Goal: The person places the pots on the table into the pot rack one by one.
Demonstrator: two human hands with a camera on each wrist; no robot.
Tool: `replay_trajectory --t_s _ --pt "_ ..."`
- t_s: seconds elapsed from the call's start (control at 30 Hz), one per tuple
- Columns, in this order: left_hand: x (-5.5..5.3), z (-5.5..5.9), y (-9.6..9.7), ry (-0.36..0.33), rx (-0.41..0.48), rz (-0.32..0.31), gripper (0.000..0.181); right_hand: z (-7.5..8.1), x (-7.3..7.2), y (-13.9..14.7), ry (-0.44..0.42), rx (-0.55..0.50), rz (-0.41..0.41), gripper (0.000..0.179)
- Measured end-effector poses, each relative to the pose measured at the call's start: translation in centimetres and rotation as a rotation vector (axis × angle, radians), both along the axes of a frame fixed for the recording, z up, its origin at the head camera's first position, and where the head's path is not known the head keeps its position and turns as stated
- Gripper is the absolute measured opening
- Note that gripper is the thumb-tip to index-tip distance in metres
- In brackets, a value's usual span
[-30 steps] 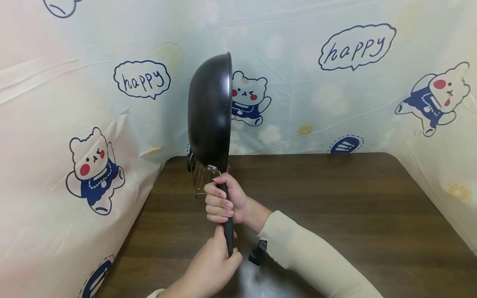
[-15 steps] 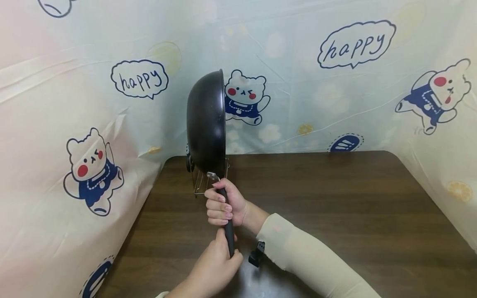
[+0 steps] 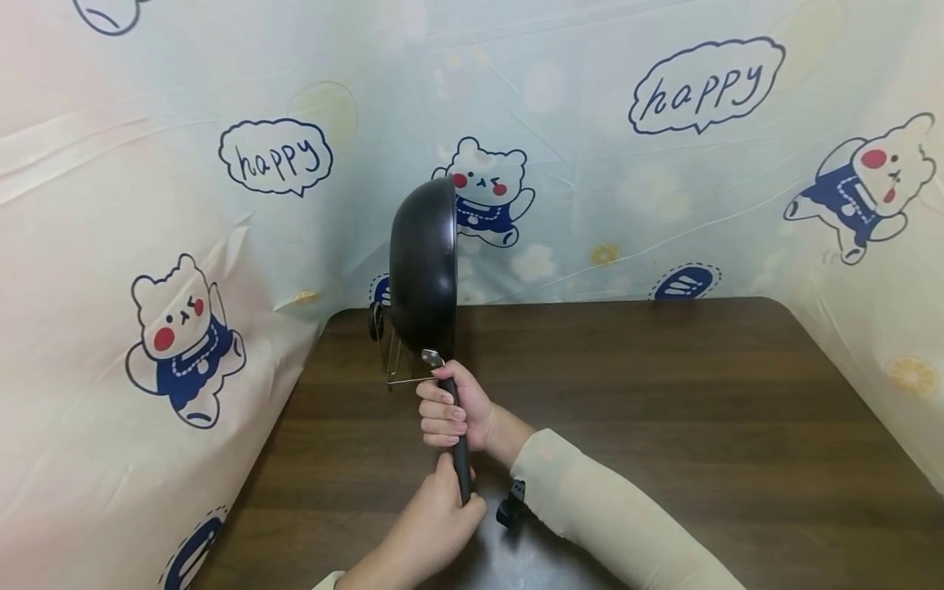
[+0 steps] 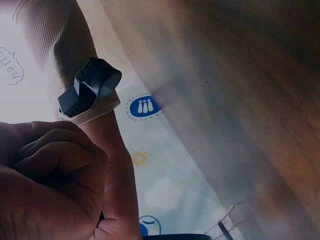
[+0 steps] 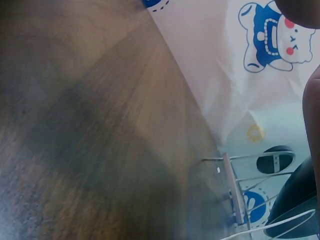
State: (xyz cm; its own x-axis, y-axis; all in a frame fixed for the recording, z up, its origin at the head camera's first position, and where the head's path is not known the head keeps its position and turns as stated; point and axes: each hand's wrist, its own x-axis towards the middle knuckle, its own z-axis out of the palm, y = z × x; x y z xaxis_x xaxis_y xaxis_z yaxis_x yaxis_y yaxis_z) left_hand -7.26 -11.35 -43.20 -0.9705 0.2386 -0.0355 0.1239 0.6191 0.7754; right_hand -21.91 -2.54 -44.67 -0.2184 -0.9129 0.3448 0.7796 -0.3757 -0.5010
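A black wok stands on edge in the head view, its rounded outside to the left and its rim to the right. Its long black handle points down toward the person. My right hand grips the handle close below the metal bracket. Lower down, my left hand holds the handle's end. In the left wrist view the left hand fills the lower left, before the other forearm. A dark curved part of the wok shows at the right wrist view's lower right edge.
A wire rack stands at the back left of the brown table, partly behind the wok, with a round black thing at its left. A patterned cloth hangs around the table. A black camera sits on the right wrist.
Both hands have lowered the wok toward the table's back left. It swung slightly left, then back to the right, and its top now sits lower against the cloth. Both grips stay on the handle.
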Motion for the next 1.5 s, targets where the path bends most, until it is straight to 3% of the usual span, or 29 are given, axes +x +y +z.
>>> replay_trajectory --t_s 0.4,0.87,1.07,1.27,1.5 --pt "-0.3 -1.2 0.2 -0.011 0.026 -0.007 0.039 -2.1 -0.2 0.3 -0.035 0.017 0.000 0.039" --pt "-0.6 -2.1 0.0 -0.062 0.102 -0.031 0.034 -3.1 -0.6 0.5 -0.038 0.045 0.014 0.042" --pt "-0.4 -2.2 -0.5 -0.072 0.142 -0.037 0.032 -3.3 -0.5 0.5 0.032 0.097 -0.104 0.047" --pt "-0.2 -2.2 -0.9 -0.108 0.196 -0.055 0.039 -3.3 -0.2 0.6 0.081 0.215 -0.247 0.052" --pt "-0.1 -2.3 -1.2 -0.262 0.361 -0.063 0.048 -3.4 0.1 0.8 0.079 0.290 -0.334 0.058"
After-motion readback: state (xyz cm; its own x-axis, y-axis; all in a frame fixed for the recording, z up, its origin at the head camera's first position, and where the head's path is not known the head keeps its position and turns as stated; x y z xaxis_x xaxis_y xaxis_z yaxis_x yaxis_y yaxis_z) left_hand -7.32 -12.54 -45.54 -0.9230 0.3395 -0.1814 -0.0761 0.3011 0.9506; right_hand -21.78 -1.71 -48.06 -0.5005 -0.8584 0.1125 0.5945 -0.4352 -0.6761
